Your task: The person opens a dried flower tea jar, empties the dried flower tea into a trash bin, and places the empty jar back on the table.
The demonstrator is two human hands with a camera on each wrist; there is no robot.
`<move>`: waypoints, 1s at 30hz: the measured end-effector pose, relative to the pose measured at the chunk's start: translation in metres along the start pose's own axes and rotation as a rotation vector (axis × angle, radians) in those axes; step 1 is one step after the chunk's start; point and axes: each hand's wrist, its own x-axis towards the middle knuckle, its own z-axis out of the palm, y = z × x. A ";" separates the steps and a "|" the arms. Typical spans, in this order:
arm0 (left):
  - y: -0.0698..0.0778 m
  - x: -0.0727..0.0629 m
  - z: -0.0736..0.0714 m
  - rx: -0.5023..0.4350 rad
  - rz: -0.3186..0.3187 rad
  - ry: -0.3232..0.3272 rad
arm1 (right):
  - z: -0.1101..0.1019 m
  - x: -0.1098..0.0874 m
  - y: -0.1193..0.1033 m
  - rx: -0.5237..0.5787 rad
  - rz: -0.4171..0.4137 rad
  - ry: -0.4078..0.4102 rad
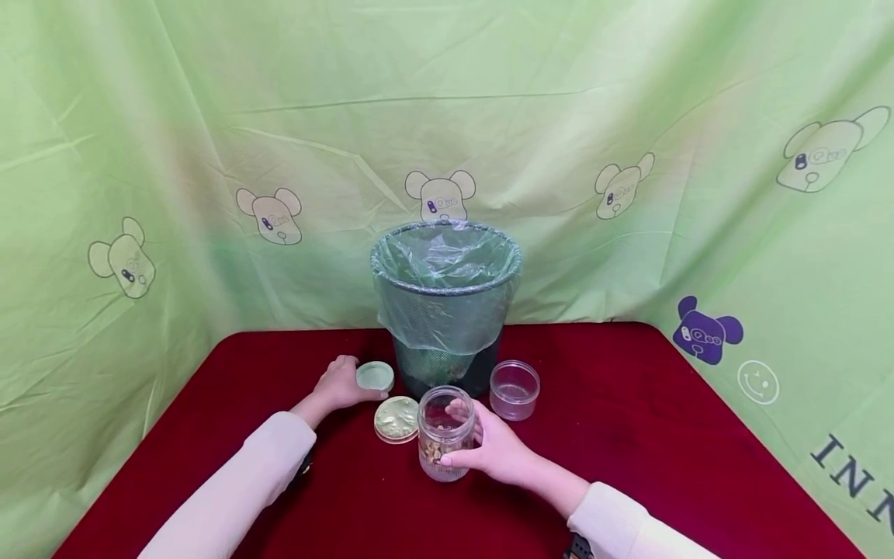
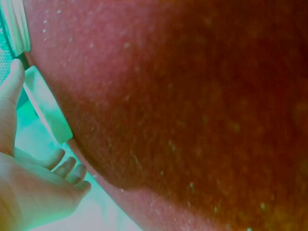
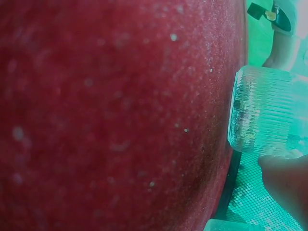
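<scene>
My right hand (image 1: 492,446) grips a clear ribbed jar (image 1: 447,466), thumb on the near side and fingers round the far side. Small brown pieces, perhaps nuts, lie in the bottom of this jar, which has no lid on. In the right wrist view the ribbed jar (image 3: 262,110) stands on the cloth beside the thumb. My left hand (image 1: 341,384) is spread around a pale green round lid (image 1: 375,376). In the left wrist view a gap shows between the fingers and that lid (image 2: 47,106). A yellowish lid (image 1: 396,418) with a crinkled top lies between both hands.
Behind the jar stands a dark mesh waste bin (image 1: 447,291) lined with a clear plastic bag. An open clear container (image 1: 514,392) sits right of the bin. Red cloth (image 1: 594,466) covers the table, and printed green curtains (image 1: 314,93) enclose it.
</scene>
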 end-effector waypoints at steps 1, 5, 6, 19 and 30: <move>-0.001 0.001 -0.001 -0.013 -0.006 -0.005 | 0.000 0.000 0.000 0.003 -0.001 -0.001; -0.003 0.004 -0.007 -0.060 -0.020 -0.002 | -0.001 0.000 0.000 0.008 -0.009 -0.004; -0.002 0.004 -0.009 -0.072 -0.018 0.008 | -0.001 0.001 0.000 0.008 -0.010 -0.004; 0.013 0.011 -0.033 -0.298 0.015 0.157 | 0.000 0.000 0.001 0.010 -0.010 -0.007; 0.041 0.012 -0.066 -0.586 0.081 0.199 | 0.000 0.001 0.003 0.012 -0.011 -0.002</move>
